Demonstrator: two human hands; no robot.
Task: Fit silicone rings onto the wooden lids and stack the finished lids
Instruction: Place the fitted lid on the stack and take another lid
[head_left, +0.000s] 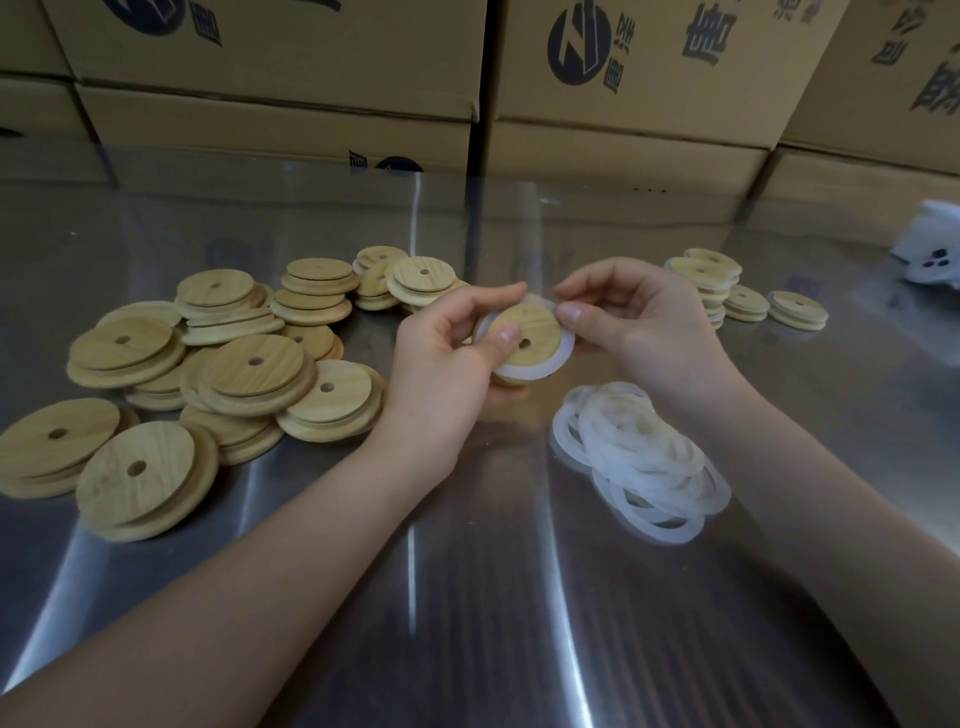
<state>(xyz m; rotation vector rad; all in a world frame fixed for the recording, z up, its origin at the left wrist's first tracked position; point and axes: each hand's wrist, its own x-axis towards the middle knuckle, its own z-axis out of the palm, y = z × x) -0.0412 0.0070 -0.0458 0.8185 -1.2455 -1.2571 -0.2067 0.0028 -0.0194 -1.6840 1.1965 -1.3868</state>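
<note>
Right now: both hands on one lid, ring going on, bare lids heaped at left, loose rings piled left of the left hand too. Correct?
Not quite. In the head view the loose rings lie by the right hand, not left of the left hand. Rest holds: both hands on one lid, ring going on, bare lids heaped at left.

Dim, soft light streaks glare across the metal table (467, 597), with wide-angle bending and slight blur at the edges.
</note>
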